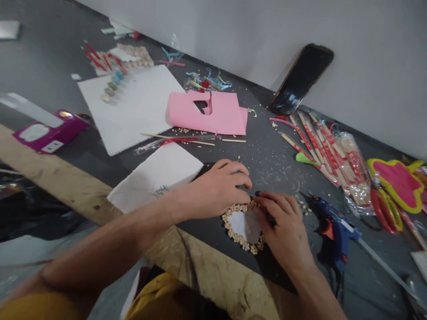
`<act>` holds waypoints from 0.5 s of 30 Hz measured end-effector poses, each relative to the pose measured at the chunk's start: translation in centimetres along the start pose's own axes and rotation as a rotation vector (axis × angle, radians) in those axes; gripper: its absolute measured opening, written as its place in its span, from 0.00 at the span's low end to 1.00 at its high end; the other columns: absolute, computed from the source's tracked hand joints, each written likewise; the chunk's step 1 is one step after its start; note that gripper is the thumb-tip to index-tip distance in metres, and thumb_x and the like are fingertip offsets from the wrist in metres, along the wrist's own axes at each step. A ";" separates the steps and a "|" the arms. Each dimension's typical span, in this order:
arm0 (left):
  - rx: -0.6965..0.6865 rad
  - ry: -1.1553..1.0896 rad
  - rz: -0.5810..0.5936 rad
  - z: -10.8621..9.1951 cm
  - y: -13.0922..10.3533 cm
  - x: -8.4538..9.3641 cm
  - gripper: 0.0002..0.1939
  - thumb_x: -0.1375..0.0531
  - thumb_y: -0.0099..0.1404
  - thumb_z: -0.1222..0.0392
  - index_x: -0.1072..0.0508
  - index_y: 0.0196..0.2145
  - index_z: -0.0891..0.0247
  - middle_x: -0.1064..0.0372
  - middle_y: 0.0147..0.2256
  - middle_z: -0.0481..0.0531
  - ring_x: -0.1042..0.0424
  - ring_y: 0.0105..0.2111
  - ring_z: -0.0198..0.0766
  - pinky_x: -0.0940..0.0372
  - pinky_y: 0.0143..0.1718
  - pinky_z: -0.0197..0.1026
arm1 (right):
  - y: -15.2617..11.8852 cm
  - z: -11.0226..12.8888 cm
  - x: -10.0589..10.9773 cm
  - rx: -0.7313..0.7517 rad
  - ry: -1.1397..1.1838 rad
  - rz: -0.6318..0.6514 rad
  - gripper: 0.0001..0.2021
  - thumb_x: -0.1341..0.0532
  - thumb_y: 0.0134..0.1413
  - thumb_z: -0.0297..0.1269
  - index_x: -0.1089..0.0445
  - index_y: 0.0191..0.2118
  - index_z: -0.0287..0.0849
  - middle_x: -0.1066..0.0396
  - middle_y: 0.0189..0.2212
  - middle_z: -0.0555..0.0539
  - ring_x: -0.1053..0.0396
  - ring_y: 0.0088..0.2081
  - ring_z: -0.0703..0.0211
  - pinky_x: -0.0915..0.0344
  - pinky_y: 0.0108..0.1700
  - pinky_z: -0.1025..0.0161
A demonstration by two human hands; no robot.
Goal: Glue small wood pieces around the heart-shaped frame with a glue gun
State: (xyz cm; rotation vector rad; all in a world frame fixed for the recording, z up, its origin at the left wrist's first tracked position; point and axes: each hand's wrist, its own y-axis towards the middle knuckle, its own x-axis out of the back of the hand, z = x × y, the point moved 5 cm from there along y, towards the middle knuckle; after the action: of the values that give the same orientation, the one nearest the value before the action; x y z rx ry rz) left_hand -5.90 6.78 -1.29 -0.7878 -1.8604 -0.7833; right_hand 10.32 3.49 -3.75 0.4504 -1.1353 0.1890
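Observation:
A round ring of small pale wooden pieces (231, 232) lies on the dark tabletop close to its front edge, with white paper (245, 224) filling its middle. My left hand (225, 186) reaches in from the left, its fingers bent and their tips pressed at the ring's top edge. From the right, my right hand (283, 224) pinches the ring's upper right edge, thumb over the paper. A small dark bit shows between the fingertips of both hands; what it is I cannot make out. Part of the ring is hidden under my fingers.
A blue glue gun (335, 233) lies right of my right hand, beyond it red-wrapped chopsticks (316, 138) and scissors (388, 211). Pink paper (220, 115) and a white foam sheet (143, 102) lie further back. A phone (302, 80) leans against the wall.

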 end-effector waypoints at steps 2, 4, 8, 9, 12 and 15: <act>-0.062 -0.024 -0.028 -0.3 0.0 -0.4 0.14 0.46 0.64 0.71 0.23 0.37 0.56 0.26 0.45 0.47 0.39 0.54 0.45 0.46 0.55 0.52 | 0.0 0.1 0.0 0.001 0.003 -0.003 0.09 0.42 0.59 0.34 0.26 0.41 0.44 0.25 0.42 0.44 0.35 0.45 0.50 0.36 0.48 0.48; -0.140 -0.032 -0.022 -0.8 -0.1 -0.9 0.13 0.44 0.62 0.71 0.24 0.37 0.55 0.26 0.45 0.44 0.40 0.54 0.45 0.50 0.56 0.54 | 0.0 0.1 0.1 0.003 0.003 -0.011 0.09 0.42 0.59 0.34 0.26 0.42 0.44 0.25 0.42 0.43 0.34 0.45 0.50 0.36 0.48 0.48; -0.179 0.026 0.028 -1.4 -0.1 -1.4 0.11 0.41 0.60 0.70 0.25 0.36 0.56 0.25 0.44 0.45 0.41 0.55 0.45 0.56 0.58 0.57 | -0.1 0.0 -0.1 -0.002 -0.006 -0.007 0.09 0.42 0.59 0.33 0.26 0.42 0.45 0.25 0.43 0.44 0.34 0.45 0.51 0.37 0.48 0.49; -0.169 0.036 0.032 -1.5 -0.1 -1.3 0.10 0.41 0.61 0.70 0.25 0.36 0.56 0.25 0.44 0.45 0.41 0.54 0.46 0.56 0.57 0.57 | -0.1 0.0 -0.2 -0.004 -0.009 -0.005 0.09 0.42 0.59 0.32 0.27 0.42 0.45 0.25 0.43 0.44 0.34 0.46 0.51 0.37 0.48 0.49; -0.151 0.046 0.029 -1.6 0.0 -1.2 0.08 0.41 0.61 0.69 0.25 0.36 0.58 0.26 0.43 0.46 0.39 0.53 0.46 0.55 0.56 0.58 | -0.2 -0.1 -0.2 -0.008 -0.014 0.000 0.08 0.42 0.59 0.32 0.27 0.42 0.45 0.26 0.43 0.44 0.34 0.46 0.51 0.38 0.48 0.50; -0.151 0.048 0.036 -1.5 -0.1 -1.4 0.09 0.42 0.62 0.69 0.25 0.37 0.58 0.26 0.45 0.46 0.41 0.53 0.47 0.55 0.57 0.58 | -0.2 -0.1 -0.2 -0.007 -0.016 0.002 0.08 0.42 0.59 0.33 0.27 0.42 0.45 0.26 0.43 0.45 0.34 0.46 0.51 0.38 0.48 0.50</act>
State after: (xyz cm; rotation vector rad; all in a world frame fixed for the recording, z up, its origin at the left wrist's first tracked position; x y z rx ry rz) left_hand -4.71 5.33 -2.08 -0.8871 -1.7555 -0.9198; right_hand 10.41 3.36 -4.01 0.4449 -1.1514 0.1833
